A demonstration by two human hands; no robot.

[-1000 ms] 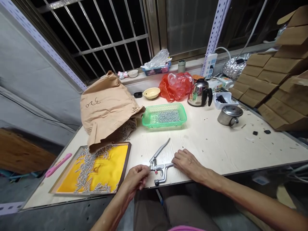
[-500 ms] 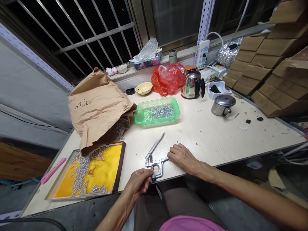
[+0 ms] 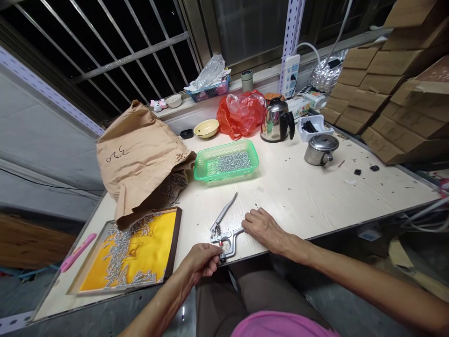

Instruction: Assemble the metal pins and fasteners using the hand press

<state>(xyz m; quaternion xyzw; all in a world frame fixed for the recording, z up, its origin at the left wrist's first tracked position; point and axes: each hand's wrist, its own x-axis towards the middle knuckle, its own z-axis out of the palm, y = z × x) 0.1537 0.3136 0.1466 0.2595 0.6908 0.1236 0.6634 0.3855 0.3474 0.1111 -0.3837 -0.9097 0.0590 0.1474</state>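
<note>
A pair of silver hand press pliers (image 3: 229, 237) lies at the table's front edge, with a spring, a red piece at its jaw and its upper handle raised. My right hand (image 3: 264, 229) has its fingers wrapped round the end of the lower handle. My left hand (image 3: 202, 262) is closed in a pinch right at the jaw; what its fingertips hold is too small to make out. Left of it, a yellow-lined tray (image 3: 154, 250) carries many small metal pins (image 3: 117, 252). A green basket (image 3: 226, 177) with small metal pieces (image 3: 235, 162) stands beyond the pliers.
A large brown paper bag (image 3: 140, 159) slumps over the tray's back edge. At the back are a yellow bowl (image 3: 206, 128), a red plastic bag (image 3: 238, 114), a kettle (image 3: 275, 122) and a lidded metal cup (image 3: 320, 150). Cardboard boxes (image 3: 372, 100) are stacked at right.
The view has shifted slightly. Both hands stay at the pliers, and the raised handle keeps its position.
</note>
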